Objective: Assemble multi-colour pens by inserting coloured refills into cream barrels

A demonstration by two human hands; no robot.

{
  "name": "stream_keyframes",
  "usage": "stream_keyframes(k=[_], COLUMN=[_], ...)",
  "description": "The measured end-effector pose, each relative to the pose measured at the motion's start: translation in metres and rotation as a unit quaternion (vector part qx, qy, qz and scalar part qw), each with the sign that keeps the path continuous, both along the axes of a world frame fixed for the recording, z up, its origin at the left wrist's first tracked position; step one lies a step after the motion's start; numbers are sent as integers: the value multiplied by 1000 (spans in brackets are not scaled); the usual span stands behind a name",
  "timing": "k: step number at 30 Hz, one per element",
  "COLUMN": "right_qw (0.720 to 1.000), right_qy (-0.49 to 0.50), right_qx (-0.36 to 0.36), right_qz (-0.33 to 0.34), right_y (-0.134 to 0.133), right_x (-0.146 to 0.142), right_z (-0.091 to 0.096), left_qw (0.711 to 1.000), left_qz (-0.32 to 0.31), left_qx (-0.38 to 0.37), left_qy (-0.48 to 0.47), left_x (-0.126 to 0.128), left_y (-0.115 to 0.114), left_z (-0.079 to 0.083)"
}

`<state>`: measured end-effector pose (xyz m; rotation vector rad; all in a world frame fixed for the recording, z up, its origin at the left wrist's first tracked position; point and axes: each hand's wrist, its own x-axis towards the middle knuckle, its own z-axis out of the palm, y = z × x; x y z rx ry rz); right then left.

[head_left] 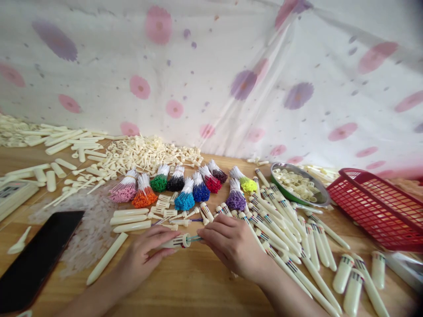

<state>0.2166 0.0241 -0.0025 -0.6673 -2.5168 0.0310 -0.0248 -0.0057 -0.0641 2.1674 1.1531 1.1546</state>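
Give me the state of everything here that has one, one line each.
Left hand: closed on the slotted pen piece
Slotted pen piece: held sideways
Right hand: pinching thin light-blue pieces
Phone: flat, screen dark
Coloured bundles: gathered, separated by colour
Pens: mostly loosely piled
Bowl: holding loose cream parts

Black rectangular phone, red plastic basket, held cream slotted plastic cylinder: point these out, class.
Black rectangular phone (41,258): head view, screen middle.
Red plastic basket (376,213): head view, lattice wall.
Held cream slotted plastic cylinder (179,241): head view, slotted section.
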Motion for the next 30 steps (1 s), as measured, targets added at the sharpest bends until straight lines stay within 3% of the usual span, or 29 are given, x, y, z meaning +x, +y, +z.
stream_keyframes(k=[4,9,13,17,20,23,26,30], right_qw=[992,948,934,939,944,935,889,843], right_qy=[-43,-198,-272,-265,-240,-176,-105,-94], right_qx=[-89,-218,-195,-150,-145,-169,-203,-209], right_qz=[-74,-122,-127,-158,-174,-256,-397,-487], right_y=[5,4,-2,-7,-4,10,36,68], right_x=[3,-6,-22,-34,-33,-17,15,60], right_z=[-6,-17,-35,-54,-55,-41,-24,-19], left_qw=[999,991,987,985,985,985,987,986], left_qz=[41,108,130,144,148,146,137,140], left_qx=[-27,-66,-82,-84,-76,-68,-67,-64], left_qy=[-14,-36,-43,-50,-56,-55,-52,-57], left_x=[-1,-3,-4,-5,-4,-3,-3,-4], left_y=[1,3,4,3,4,4,4,4], left_z=[1,-3,-7,-8,-7,-7,-8,-10])
